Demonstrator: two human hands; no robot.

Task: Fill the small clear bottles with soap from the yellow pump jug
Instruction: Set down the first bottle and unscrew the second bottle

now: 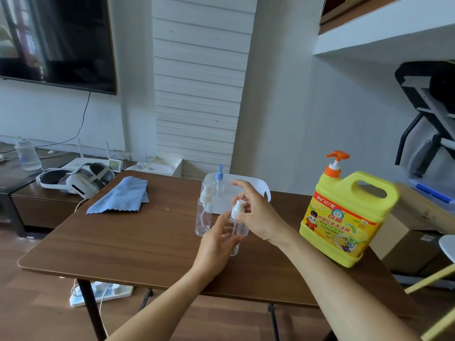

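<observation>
My left hand grips the body of a small clear bottle near the middle of the brown table. My right hand pinches that bottle's white pump top from the right. A second clear bottle with a white pump and a clear cap stands upright just to the left. A third small bottle with a blue top stands in a white tray behind them. The yellow pump jug with an orange pump stands on the table's right side, apart from both hands.
A blue cloth lies on the table's far left part. A headset and a water bottle rest on the low cabinet at left. Cardboard boxes stand right of the table. A power strip lies on the floor.
</observation>
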